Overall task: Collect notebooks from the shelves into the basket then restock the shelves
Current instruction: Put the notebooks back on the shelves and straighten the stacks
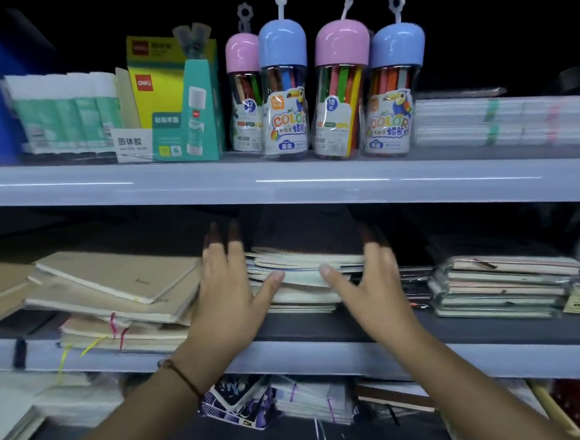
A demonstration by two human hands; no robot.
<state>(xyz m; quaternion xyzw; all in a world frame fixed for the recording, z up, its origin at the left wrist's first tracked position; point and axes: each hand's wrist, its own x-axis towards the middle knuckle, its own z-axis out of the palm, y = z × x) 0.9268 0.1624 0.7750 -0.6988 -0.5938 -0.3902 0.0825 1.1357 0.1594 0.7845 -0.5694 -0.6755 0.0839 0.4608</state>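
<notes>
A stack of thin notebooks (305, 263) lies on the middle shelf (323, 327), its top cover dark. My left hand (230, 292) is against the stack's left side, fingers straight and reaching into the shelf, thumb on the front edge. My right hand (365, 283) mirrors it on the right side, thumb touching the front edge, fingers straight along the stack. The fingertips of both hands fade into shadow. No basket is in view.
Tan notebooks (115, 287) are piled to the left, wrapped pastel notebooks (506, 283) to the right. The upper shelf (279, 179) carries crayon jars (285, 93), glue stick boxes (170, 101) and white packs (501, 119). More notebooks (311, 397) lie on the lower shelf.
</notes>
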